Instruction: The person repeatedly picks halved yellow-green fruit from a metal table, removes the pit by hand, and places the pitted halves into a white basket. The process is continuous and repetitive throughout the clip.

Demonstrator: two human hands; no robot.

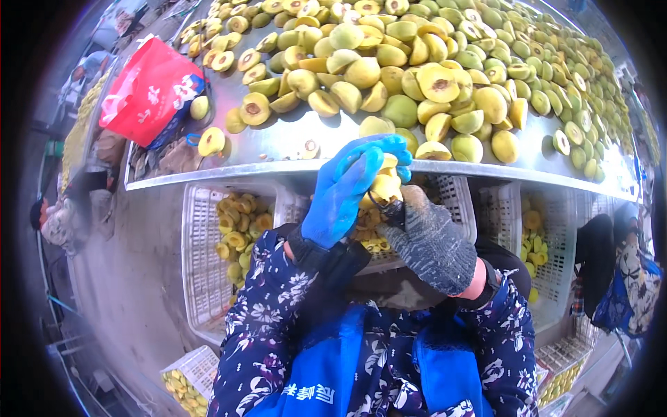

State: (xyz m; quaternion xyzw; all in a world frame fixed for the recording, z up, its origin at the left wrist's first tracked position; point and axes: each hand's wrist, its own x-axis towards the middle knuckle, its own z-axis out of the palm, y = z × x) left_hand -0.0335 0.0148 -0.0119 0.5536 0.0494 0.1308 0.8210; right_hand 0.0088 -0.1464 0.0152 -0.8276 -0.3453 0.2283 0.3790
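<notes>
My left hand (333, 191), in a blue rubber glove, is closed around yellow peach halves (385, 187) just in front of the table edge. My right hand (436, 243), in a dark grey knit glove, grips a small dark-handled tool (394, 213) with a thin curved end. That curved end meets the lower side of the held fruit. Both hands come close together above a white crate with cut peaches in it. The fingers hide part of the fruit and most of the tool.
A large pile of peach halves (417, 76) covers the metal table (292, 135). A red bag (156, 90) stands at its left. White crates of peach halves (201, 278) sit below the edge on both sides. Other people (62, 215) are at left and right.
</notes>
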